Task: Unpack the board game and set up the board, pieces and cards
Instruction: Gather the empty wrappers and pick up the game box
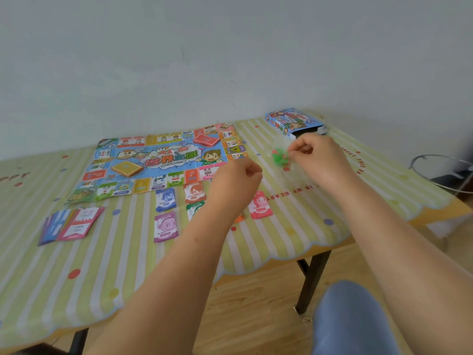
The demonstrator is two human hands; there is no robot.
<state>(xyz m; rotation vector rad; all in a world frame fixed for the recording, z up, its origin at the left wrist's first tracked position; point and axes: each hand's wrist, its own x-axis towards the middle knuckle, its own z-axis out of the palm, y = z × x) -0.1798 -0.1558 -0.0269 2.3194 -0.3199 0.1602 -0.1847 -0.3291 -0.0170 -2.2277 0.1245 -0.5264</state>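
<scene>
The game board [163,162] lies unfolded on the table, with a red card deck [206,140] and a yellow card deck [126,168] on it. Stacks of paper money [165,226] lie in front of the board. My right hand [317,157] pinches a clear plastic bag of green and red pieces [279,156] held above the table. My left hand [238,178] hovers with curled fingers near the board's right corner; whether it holds anything is not visible. The open game box [294,121] sits at the far right.
A fan of property cards [70,224] lies at the left front. The striped tablecloth [76,278] covers the table. A wire-rimmed bin [448,172] stands right of the table. My knee [353,319] shows below the table's front edge.
</scene>
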